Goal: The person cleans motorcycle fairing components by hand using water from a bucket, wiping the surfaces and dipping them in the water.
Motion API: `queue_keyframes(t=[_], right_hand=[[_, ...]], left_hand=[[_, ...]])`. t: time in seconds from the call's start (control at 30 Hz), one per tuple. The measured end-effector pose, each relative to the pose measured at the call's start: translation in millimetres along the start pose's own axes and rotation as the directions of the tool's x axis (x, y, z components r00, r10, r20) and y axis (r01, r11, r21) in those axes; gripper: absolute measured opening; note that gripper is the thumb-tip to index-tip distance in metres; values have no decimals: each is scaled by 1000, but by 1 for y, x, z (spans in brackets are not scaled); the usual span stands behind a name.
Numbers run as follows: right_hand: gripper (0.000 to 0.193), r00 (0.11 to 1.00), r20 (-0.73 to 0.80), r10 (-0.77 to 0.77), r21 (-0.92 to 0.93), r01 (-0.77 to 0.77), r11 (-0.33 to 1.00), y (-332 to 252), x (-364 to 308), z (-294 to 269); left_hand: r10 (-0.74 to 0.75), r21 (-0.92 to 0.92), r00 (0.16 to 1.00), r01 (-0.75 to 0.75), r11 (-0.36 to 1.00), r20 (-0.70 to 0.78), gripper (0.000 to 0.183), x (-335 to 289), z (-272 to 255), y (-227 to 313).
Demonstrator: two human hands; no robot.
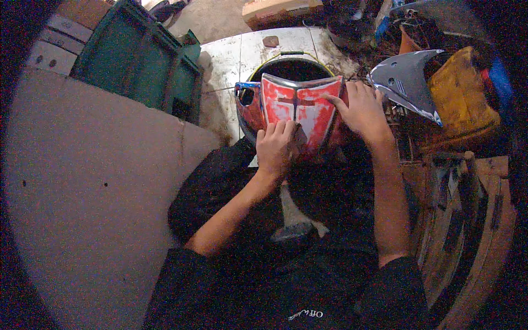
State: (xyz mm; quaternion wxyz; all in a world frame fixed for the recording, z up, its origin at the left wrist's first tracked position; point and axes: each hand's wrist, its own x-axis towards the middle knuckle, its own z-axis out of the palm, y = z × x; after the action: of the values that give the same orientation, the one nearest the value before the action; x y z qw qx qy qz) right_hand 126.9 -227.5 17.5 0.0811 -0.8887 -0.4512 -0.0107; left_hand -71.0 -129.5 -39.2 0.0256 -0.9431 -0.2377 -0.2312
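A red and white panel [319,120] is placed at the upper centre of the frame, in front of a black bucket [291,70], by which the tiles [221,58] behind are partly covered. Its lower portion is overlapped by the left hand [275,146], whose fingers are bent and held close together; whether anything is pinched beneath them cannot be told. The right edge is touched by the right hand [363,107], its thumb spread from the fingers and laid toward the face; how firmly it is gripped cannot be told. At the panel's left, a blue-edged part [241,88] is half hidden. The upper left is filled by a green crate [132,60], partly blocked by a pale board [99,148]. At the upper right, a grey panel [404,80] is seen overlapping a yellow object [467,91]; below it, wooden slats [498,212] are seen.
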Motion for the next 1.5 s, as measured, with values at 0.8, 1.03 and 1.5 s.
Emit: queue_keyframes(t=[0.8,1.03,1.5], right_hand=[[64,999,-39,-13,4,13,1000,5,-2,4],[64,993,-113,-28,-7,28,1000,6,-2,12],[62,997,-70,-40,-73,34,997,1,1,7]], left_hand=[[-176,130,969,155,979,171,11,-1,-3,-4],[-264,143,935,236,961,235,11,4,5,-18],[-426,139,881,405,904,204,17,34,3,-35]])
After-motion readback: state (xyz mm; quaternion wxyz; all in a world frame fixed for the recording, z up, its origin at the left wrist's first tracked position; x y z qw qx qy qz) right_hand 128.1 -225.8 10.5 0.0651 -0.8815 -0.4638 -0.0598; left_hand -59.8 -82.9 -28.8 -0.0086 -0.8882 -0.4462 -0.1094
